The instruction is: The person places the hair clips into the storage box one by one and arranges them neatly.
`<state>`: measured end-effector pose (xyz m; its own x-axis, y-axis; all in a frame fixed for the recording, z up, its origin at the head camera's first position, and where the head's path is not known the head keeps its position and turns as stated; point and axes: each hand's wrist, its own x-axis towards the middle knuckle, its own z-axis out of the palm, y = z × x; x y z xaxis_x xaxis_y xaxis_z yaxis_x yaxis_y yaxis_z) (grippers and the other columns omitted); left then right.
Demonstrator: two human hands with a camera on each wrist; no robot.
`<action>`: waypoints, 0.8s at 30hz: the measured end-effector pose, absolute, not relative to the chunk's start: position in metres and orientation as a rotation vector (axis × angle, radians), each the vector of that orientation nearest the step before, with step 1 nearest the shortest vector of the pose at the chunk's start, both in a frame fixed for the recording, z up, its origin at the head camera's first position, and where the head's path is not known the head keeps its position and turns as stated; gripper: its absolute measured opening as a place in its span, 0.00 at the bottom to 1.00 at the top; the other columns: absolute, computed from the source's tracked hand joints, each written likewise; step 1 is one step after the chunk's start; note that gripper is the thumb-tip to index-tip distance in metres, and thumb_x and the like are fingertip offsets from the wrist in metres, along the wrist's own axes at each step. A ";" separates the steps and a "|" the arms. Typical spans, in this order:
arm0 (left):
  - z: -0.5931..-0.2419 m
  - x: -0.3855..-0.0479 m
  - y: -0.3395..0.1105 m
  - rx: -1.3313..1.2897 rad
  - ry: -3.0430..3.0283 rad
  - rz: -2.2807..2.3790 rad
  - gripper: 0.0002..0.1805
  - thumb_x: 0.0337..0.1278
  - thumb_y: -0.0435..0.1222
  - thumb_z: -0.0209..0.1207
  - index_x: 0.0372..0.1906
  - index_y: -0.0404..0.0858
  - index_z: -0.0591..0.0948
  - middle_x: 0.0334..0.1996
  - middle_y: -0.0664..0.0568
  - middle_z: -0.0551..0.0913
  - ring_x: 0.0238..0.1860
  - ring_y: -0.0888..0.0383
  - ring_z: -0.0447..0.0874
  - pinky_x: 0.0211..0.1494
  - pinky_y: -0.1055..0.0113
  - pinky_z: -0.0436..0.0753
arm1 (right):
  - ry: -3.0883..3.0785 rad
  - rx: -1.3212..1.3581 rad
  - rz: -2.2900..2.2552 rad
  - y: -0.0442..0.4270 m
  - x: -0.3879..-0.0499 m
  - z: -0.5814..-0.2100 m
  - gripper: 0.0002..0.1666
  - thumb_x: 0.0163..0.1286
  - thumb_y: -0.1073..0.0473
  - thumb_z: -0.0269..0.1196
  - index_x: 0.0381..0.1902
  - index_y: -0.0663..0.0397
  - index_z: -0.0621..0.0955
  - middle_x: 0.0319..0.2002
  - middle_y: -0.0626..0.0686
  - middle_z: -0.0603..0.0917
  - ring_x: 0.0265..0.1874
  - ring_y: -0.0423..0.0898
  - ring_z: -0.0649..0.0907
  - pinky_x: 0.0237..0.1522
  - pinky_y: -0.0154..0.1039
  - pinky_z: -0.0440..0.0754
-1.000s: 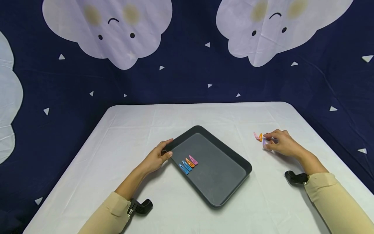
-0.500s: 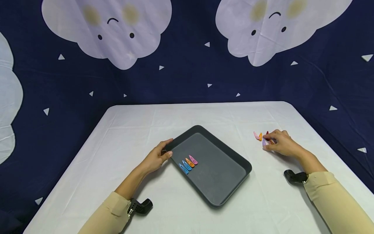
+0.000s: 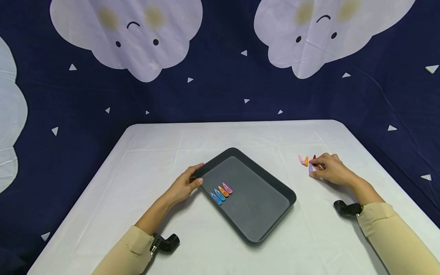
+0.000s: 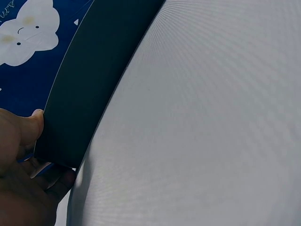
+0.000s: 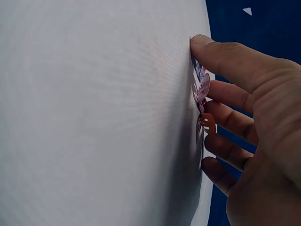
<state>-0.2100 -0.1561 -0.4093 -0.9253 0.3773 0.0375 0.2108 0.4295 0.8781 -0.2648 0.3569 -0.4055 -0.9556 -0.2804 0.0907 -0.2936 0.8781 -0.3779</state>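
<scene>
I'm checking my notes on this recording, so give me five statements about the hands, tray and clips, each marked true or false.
1. The left hand grips the tray. True.
2. The tray holds six clips. False: it holds four.
3. In the tray, an orange clip lies between a blue clip and a pink clip. True.
4. The right hand touches a purple clip. True.
5. Every clip is inside the tray. False: some lie on the white table.
</scene>
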 end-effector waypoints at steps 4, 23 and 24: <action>-0.409 -0.210 -0.156 0.521 2.517 1.504 0.30 0.68 0.35 0.51 0.72 0.38 0.58 0.63 0.37 0.66 0.50 0.49 0.74 0.45 0.70 0.75 | -3.011 0.448 0.623 0.356 -0.264 -0.405 0.32 0.52 0.50 0.72 0.52 0.63 0.80 0.45 0.63 0.77 0.43 0.55 0.67 0.39 0.41 0.61; -0.407 -0.208 -0.155 0.521 2.529 1.509 0.30 0.67 0.34 0.51 0.72 0.39 0.59 0.63 0.37 0.67 0.47 0.52 0.73 0.43 0.72 0.75 | -2.840 0.673 0.718 0.316 -0.260 -0.374 0.30 0.54 0.53 0.71 0.54 0.57 0.80 0.47 0.55 0.79 0.43 0.49 0.66 0.39 0.36 0.63; -0.407 -0.208 -0.155 0.520 2.531 1.509 0.30 0.67 0.34 0.51 0.72 0.39 0.59 0.63 0.37 0.67 0.47 0.51 0.73 0.43 0.71 0.75 | -2.825 0.698 0.717 0.312 -0.260 -0.372 0.30 0.54 0.53 0.71 0.54 0.57 0.80 0.48 0.55 0.79 0.43 0.49 0.67 0.40 0.36 0.64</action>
